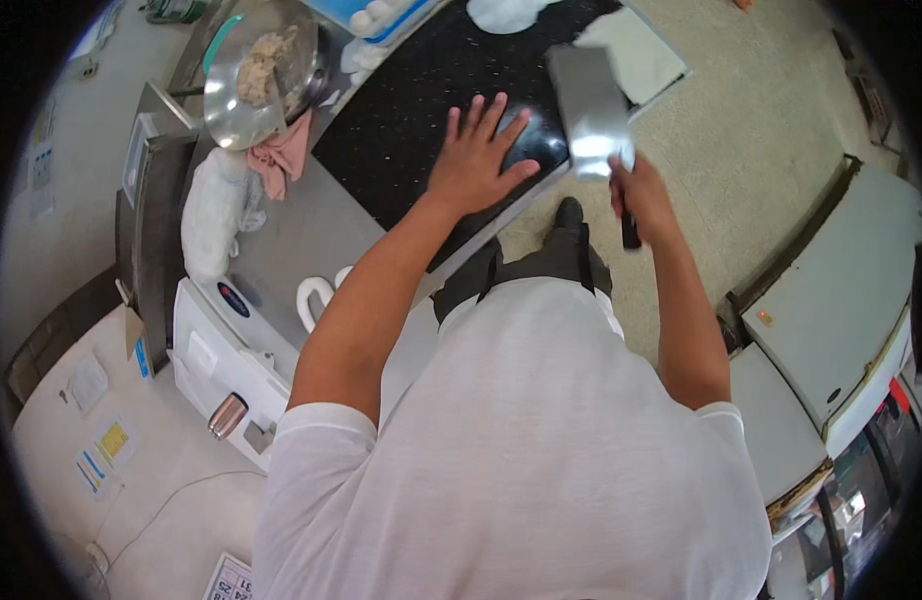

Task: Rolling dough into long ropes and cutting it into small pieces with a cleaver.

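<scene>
My left hand (485,154) is spread over a black speckled countertop (386,142), its fingers apart and nothing held. Whether the palm presses on the surface cannot be made out. The black handle of a wide-bladed metal cleaver (592,105) is in the grip of my right hand (641,191). Its shiny blade points away from me, over the counter's right edge. Just beyond the blade lies a pale flat sheet (641,56) at the counter's far right corner. A white piece (506,11), perhaps dough, rests at the far edge.
At left stand a steel bowl (228,112) holding a beige mixture (266,71), a pink cloth (284,157) and a white plastic bag (217,214). A blue tray (333,9) carries white rounded pieces. A white machine (228,360) is near my left elbow; chest freezers (836,292) stand at right.
</scene>
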The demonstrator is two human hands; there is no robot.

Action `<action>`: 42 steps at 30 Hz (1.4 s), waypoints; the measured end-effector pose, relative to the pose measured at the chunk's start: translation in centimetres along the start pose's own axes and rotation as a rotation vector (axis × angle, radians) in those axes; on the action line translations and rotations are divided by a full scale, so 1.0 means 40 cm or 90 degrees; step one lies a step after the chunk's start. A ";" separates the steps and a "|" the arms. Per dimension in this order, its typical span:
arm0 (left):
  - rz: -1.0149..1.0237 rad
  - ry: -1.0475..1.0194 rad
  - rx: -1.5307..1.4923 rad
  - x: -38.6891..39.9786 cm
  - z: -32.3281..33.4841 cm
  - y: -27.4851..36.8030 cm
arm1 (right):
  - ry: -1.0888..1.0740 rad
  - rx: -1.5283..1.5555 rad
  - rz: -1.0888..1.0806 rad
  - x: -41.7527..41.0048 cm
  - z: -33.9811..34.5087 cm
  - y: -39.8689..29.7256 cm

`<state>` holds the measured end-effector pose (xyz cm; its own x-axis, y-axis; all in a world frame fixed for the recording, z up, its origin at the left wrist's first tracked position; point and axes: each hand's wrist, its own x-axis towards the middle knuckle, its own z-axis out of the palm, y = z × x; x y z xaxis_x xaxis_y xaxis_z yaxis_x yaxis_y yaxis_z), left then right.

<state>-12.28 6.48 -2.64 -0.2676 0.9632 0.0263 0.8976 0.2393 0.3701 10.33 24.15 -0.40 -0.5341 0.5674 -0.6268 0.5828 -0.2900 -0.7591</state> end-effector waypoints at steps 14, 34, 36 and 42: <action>0.220 -0.085 0.082 0.083 -0.015 -0.057 | -0.214 -0.371 0.039 0.014 0.150 -0.062; 0.479 -0.231 0.035 0.048 0.012 -0.042 | -0.097 -0.344 -0.022 -0.161 0.227 0.133; 0.521 -0.226 -0.043 0.030 0.034 -0.021 | -0.107 -0.296 -0.015 -0.147 0.226 0.151; 0.460 -0.119 0.041 0.164 0.016 -0.069 | -0.090 -0.446 0.033 -0.015 0.157 -0.074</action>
<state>-16.27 12.22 -4.09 0.4554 0.8865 0.0820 0.8473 -0.4599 0.2657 5.07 19.85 1.12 -0.5421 0.4468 -0.7117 0.8403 0.2759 -0.4668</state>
